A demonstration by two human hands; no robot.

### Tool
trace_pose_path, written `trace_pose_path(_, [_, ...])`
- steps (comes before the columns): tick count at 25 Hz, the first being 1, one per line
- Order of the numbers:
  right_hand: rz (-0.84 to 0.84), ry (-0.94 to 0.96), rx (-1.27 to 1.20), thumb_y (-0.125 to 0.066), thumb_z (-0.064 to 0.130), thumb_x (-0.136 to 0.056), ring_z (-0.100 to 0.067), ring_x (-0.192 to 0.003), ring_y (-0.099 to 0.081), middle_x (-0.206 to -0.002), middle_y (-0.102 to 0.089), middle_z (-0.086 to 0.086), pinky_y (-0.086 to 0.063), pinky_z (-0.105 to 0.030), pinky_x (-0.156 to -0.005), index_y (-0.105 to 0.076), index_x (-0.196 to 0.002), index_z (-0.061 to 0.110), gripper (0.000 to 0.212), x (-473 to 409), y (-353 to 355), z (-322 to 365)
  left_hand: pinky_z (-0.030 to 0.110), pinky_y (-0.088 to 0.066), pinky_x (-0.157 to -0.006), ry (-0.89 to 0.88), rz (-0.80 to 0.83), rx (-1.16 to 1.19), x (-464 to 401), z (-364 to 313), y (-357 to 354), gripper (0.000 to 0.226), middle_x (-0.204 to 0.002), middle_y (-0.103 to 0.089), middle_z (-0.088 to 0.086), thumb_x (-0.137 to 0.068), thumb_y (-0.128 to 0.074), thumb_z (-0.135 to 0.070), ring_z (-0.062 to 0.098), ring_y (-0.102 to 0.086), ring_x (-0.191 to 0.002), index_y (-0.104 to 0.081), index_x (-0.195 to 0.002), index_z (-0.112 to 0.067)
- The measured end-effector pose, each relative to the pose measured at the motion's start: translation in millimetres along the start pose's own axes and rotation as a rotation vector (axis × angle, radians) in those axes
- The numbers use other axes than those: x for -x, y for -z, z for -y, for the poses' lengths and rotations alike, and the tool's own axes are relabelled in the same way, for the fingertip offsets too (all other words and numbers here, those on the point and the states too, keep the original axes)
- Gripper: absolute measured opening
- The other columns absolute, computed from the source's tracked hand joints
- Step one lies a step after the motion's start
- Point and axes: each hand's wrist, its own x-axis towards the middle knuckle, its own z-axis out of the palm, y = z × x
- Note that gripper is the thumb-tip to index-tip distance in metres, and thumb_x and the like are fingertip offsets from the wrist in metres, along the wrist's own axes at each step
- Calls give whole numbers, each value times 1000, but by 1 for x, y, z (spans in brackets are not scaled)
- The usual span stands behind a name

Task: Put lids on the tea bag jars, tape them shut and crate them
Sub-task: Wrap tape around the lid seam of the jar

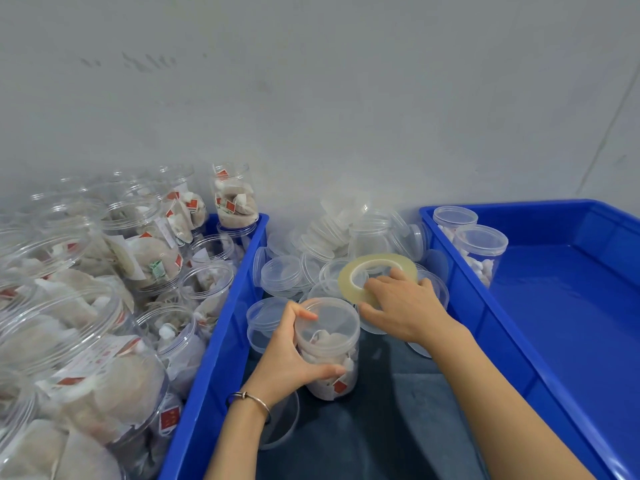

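My left hand (289, 355) wraps around a lidded tea bag jar (327, 348) standing upright on the dark cloth (398, 410) between the two blue crates. My right hand (401, 303) pinches the roll of clear tape (349, 282), tilted atop the heap of loose lids (298, 268). Left crate (221, 327) full of unlidded jars; right crate (571, 306) holds two lidded jars (479, 252) in its far corner.

The left blue plastic crate (221, 341) of clear tea bag jars (104, 358) runs off the left and bottom edges. The right blue crate (485, 323) is cut off at right. The jar labels are too blurred to read.
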Motion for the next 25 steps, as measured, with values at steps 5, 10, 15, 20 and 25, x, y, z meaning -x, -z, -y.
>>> trace_pose_path(5, [103,83,-29,-37,40,-95,-15,-126,-30,-119,-52,4,-29,-54,-100,-50,-106,18,27,-6,4,2,10,-35,-99,0,128,-145,-6,-15,14,67,-148,-25,-29,-58,-92,-19,-9,-30,-132,-44,-104,-26])
trace_pose_path(10, [47,71,-62,-34,34,-97,-16,-118,-32,-106,-46,6,-31,-45,-90,-45,-96,16,21,2,-1,-5,11,-37,-76,4,0,-581,-10,-37,12,60,-121,-33,-11,-62,-87,-28,13,-41,-113,-44,-104,-34])
trace_pose_path(15, [-39,130,-47,-36,45,-97,-16,-105,-41,-108,-50,9,-39,-39,-85,-49,-111,22,30,15,-8,-12,35,-39,-98,141,-246,-812,-18,-47,-40,88,-130,-30,4,-67,-64,-73,26,-35,-119,-30,-128,-18])
trace_pose_path(20, [-147,121,-10,-35,61,-90,-9,-96,-42,-97,-48,14,-41,-34,-79,-52,-105,28,40,24,-8,-32,31,-40,-90,7,-209,-641,-26,-33,-24,72,-128,-36,-8,-74,-73,-53,18,-37,-121,-36,-128,-24])
trace_pose_path(25, [-170,15,4,-14,61,-72,-9,-86,-36,-90,-43,12,-27,-27,-68,-46,-87,23,51,29,-7,-43,34,-36,-103,79,-103,-490,-24,-37,-8,91,-137,-32,-11,-69,-81,-44,14,-32,-131,-27,-140,-28])
